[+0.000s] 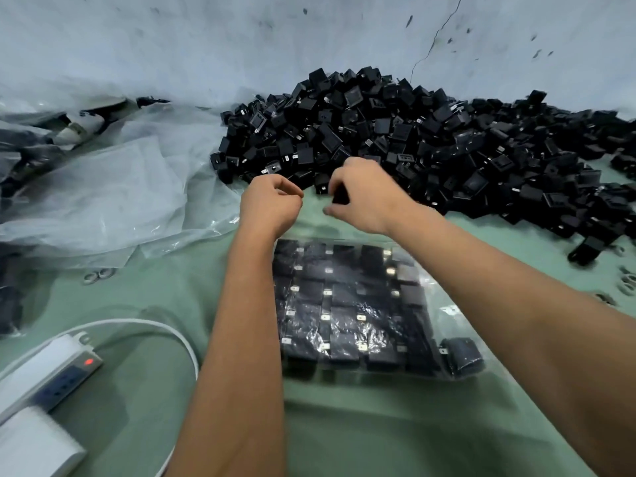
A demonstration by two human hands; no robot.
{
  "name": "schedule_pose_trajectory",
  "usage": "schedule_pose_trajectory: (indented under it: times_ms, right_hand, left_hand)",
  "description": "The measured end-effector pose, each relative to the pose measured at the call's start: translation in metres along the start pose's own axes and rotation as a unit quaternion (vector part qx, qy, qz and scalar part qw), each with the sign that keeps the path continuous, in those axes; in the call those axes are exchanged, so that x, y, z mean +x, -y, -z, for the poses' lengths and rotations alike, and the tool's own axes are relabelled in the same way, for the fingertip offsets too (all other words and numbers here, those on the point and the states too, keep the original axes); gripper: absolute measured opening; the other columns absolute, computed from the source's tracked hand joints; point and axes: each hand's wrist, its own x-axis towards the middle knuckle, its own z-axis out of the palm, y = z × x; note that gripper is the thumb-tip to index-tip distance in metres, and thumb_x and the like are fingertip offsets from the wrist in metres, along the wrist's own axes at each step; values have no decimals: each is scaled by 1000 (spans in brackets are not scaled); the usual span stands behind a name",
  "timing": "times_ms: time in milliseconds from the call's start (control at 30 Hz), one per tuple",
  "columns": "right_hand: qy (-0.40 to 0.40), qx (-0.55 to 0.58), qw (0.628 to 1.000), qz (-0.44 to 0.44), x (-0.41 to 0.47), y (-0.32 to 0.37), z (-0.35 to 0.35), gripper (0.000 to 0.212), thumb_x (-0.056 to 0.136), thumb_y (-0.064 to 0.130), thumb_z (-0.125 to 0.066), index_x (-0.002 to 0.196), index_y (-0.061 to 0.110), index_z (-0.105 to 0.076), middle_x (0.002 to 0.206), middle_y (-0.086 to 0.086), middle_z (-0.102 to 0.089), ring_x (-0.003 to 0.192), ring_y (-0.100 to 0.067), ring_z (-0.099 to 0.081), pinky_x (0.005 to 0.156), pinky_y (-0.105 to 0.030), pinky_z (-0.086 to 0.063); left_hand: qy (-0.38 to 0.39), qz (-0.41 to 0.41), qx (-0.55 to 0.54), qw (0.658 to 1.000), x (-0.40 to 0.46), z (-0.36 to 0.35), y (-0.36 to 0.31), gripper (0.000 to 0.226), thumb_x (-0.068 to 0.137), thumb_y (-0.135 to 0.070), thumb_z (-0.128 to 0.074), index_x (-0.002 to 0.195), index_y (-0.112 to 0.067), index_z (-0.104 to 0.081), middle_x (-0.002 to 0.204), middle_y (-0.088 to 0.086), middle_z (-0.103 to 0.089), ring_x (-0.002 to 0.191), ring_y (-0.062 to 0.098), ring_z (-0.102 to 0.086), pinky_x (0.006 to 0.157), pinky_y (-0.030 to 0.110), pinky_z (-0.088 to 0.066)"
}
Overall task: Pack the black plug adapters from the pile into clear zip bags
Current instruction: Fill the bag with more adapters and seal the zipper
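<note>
A large pile of black plug adapters (430, 139) spreads across the far and right side of the green table. A clear zip bag (351, 311) lies in front of me, filled with rows of adapters. My right hand (364, 197) is at the pile's near edge, fingers curled round a black adapter (340, 196). My left hand (272, 204) hovers just left of it above the bag's far edge, fingers curled, and nothing shows in its grip. One loose adapter (463, 356) lies by the bag's right corner.
Crumpled clear plastic sheeting (103, 201) covers the left side. A white power strip (48, 376) with a red light and white cable sits at the near left. Small metal parts (98, 275) lie near the sheeting. A stained wall rises behind the pile.
</note>
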Motion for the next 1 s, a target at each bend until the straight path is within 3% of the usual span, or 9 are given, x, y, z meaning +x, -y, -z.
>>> schedule_pose_trajectory:
  times_ms: [67,133,200,333,433,567,733,867,1000]
  right_hand:
    - [-71,107,991,-45,-22,-17,17,31,89,49,-76,99,19,-76,95,2,-72,74,-13,-64,62,-15,-51]
    - [-135,197,968,-78,-56,-40,30,38,92,58,-68,80,23,-75,65,10,-67,48,-12,-53,41,-18,-40]
    - [-207,247,939,-119,-96,-68,35,49,94,62,-62,72,19,-72,55,4,-62,44,-9,-45,44,-24,-35]
    - [-275,338,873,-217,-166,-109,26,31,94,52,-69,81,24,-71,67,5,-71,56,-7,-62,56,-26,-47]
    - [-215,313,891,-250,-191,-121,11,32,91,49,-72,76,21,-71,68,2,-71,58,-13,-65,61,-32,-51]
    - [-125,337,915,-185,-194,-117,15,33,83,49,-70,78,17,-76,70,-3,-71,59,-15,-61,60,-26,-52]
    - [-3,494,855,-161,-200,-122,12,44,88,50,-62,106,13,-77,71,-2,-60,58,-7,-50,52,-16,-42]
    - [44,549,820,-156,-203,-128,12,27,98,15,-62,121,10,-75,80,-11,-58,63,-13,-44,58,-16,-42]
    - [56,527,833,-159,-203,-124,14,31,91,11,-70,120,16,-75,101,-16,-74,75,-20,-57,65,-25,-45]
  left_hand:
    - [12,-6,-1,1000,-2,-2,-3,22,88,-4,-62,82,-24,-71,82,-3,-69,76,14,-64,64,26,-47]
    - [42,-28,10,999,-5,-7,-8,18,89,-7,-65,86,-23,-71,83,-4,-70,77,13,-64,65,26,-48]
    - [79,-60,20,995,-9,-17,-17,13,89,-11,-68,87,-23,-71,87,-5,-71,78,14,-65,65,27,-51]
    - [168,-145,28,975,-26,-48,-36,16,88,-16,-74,87,-32,-73,96,-14,-68,87,4,-63,74,25,-51]
    - [251,-224,53,940,-41,-74,-51,21,91,-13,-75,96,-33,-75,109,-15,-68,104,-3,-61,89,22,-48]
    - [325,-328,112,880,-64,-107,-68,36,96,-12,-68,114,-43,-71,127,-7,-59,128,18,-45,113,37,-34]
    - [329,-367,150,857,-73,-118,-68,41,94,-5,-67,117,-38,-73,129,-7,-53,130,15,-30,109,28,-19]
    - [317,-378,157,856,-69,-118,-67,29,92,-10,-73,108,-34,-75,127,-7,-54,129,14,-30,108,26,-20]
    - [321,-389,171,847,-70,-119,-67,15,90,-20,-78,98,-31,-73,123,-5,-54,126,18,-32,110,31,-24]
